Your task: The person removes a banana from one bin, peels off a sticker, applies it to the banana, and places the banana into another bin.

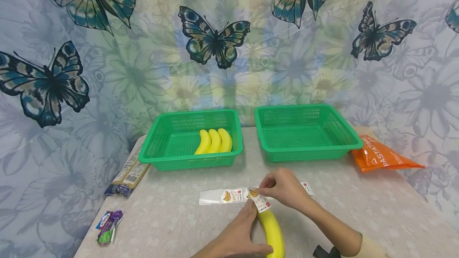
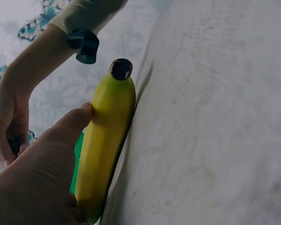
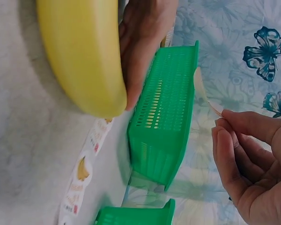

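A yellow banana (image 1: 274,234) with a dark end lies on the table before me. My left hand (image 1: 236,232) holds it from the left side, the thumb (image 2: 72,119) against the skin near its dark-ended part. Between thumb and forefinger, my right hand (image 1: 285,189) pinches a banana-print sticker (image 1: 261,203) above the far end of the fruit. In the right wrist view this sticker (image 3: 203,89) appears edge-on and bent, apart from the banana (image 3: 84,56). Behind the hands lies a strip of stickers (image 1: 213,197), partly hidden by the right hand.
Two green baskets stand at the back: the left basket (image 1: 193,164) contains bananas (image 1: 215,140), the right basket (image 1: 308,154) none. An orange bag (image 1: 383,156) lies at right. A package (image 1: 129,172) and wrapped candy (image 1: 109,226) lie along the left edge.
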`<state>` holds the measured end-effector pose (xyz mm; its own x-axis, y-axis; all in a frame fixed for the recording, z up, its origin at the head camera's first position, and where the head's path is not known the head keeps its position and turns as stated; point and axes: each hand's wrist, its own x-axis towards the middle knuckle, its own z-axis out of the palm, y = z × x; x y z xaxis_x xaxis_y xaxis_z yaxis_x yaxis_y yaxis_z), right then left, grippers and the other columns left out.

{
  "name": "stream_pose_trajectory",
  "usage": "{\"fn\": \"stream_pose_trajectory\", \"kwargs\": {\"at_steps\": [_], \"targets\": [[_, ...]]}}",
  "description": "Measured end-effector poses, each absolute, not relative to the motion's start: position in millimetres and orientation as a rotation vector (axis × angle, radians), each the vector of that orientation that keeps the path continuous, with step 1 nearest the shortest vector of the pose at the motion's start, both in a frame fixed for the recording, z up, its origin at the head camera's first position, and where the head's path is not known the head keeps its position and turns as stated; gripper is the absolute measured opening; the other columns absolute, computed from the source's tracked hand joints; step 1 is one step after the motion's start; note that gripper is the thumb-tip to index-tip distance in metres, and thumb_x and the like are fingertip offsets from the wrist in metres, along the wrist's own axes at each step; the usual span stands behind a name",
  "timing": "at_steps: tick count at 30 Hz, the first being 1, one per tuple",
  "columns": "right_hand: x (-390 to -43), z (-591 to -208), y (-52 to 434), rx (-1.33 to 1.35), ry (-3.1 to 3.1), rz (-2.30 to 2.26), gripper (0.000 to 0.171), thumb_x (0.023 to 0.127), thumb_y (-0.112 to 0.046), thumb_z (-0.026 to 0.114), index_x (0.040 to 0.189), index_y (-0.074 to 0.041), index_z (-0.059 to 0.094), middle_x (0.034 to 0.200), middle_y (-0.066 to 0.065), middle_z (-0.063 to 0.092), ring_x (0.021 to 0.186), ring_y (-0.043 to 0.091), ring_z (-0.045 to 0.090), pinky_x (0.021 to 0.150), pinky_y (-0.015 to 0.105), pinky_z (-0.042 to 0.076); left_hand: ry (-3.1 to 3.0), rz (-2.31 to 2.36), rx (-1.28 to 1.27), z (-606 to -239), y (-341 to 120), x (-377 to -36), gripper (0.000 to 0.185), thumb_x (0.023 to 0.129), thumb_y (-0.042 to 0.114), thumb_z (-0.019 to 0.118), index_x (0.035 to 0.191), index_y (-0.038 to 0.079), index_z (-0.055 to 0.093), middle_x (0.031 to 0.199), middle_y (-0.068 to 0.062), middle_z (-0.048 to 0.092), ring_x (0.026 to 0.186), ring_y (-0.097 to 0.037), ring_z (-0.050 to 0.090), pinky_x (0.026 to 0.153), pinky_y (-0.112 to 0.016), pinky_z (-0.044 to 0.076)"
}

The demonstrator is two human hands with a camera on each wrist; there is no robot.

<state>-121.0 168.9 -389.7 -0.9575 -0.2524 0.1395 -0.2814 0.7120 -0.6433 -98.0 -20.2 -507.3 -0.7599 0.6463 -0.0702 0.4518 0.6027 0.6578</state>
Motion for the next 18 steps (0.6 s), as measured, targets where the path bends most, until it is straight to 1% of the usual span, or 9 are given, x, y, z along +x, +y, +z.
{"fn": "stream_pose_trajectory", "kwargs": {"at_steps": [2, 5, 9, 14, 18], "targets": [[-118.9, -391.1, 173.4, 0.435, -2.869, 1.115, 0.006, 0.078, -0.017, 0.079, 0.074, -0.015, 0.075, 0.067, -0.008, 0.070, 0.060, 0.001, 0.058, 0.054, 0.019, 0.047, 2.526, 0.894, 0.850, -506.1, -20.1, -97.8, 0.126, 0.070, 0.080, 0.063, 0.158, 0.012, 0.004, 0.165, -0.010, 0.003, 0.152, -0.023, 0.017, 0.119, -0.043, 0.030], [-114.9, -396.7, 180.3, 0.411, -2.866, 1.217, 0.008, 0.078, -0.018, 0.080, 0.075, -0.012, 0.076, 0.066, -0.006, 0.070, 0.059, 0.003, 0.059, 0.053, 0.020, 0.048, 2.517, 0.883, 0.825, -506.1, -19.3, -98.3, 0.127, 0.068, 0.082, 0.062, 0.158, 0.013, 0.006, 0.166, -0.007, 0.003, 0.152, -0.023, 0.017, 0.119, -0.044, 0.030], [-108.9, -409.2, 187.5, 0.332, -2.882, 1.409, 0.010, 0.078, -0.019, 0.079, 0.075, -0.010, 0.075, 0.066, -0.001, 0.070, 0.059, 0.009, 0.062, 0.053, 0.023, 0.052, 2.521, 0.877, 0.824, -507.9, -19.3, -97.4, 0.126, 0.068, 0.081, 0.063, 0.158, 0.011, 0.010, 0.166, -0.007, 0.003, 0.152, -0.023, 0.017, 0.119, -0.044, 0.030], [-102.3, -426.1, 192.3, 0.250, -2.897, 1.579, 0.013, 0.078, -0.019, 0.079, 0.077, -0.008, 0.074, 0.067, 0.002, 0.070, 0.061, 0.013, 0.065, 0.056, 0.027, 0.055, 2.573, 0.891, 0.876, -510.1, -20.1, -95.8, 0.124, 0.070, 0.079, 0.064, 0.158, 0.011, 0.009, 0.166, -0.007, 0.001, 0.152, -0.023, 0.016, 0.118, -0.044, 0.032], [-97.1, -436.0, 193.8, 0.208, -2.910, 1.622, 0.015, 0.077, -0.020, 0.080, 0.077, -0.006, 0.073, 0.067, 0.001, 0.070, 0.061, 0.012, 0.065, 0.055, 0.025, 0.054, 2.582, 0.895, 0.878, -511.3, -19.8, -95.1, 0.124, 0.070, 0.079, 0.064, 0.158, 0.010, 0.009, 0.166, -0.007, 0.003, 0.152, -0.023, 0.016, 0.118, -0.045, 0.031]]}}
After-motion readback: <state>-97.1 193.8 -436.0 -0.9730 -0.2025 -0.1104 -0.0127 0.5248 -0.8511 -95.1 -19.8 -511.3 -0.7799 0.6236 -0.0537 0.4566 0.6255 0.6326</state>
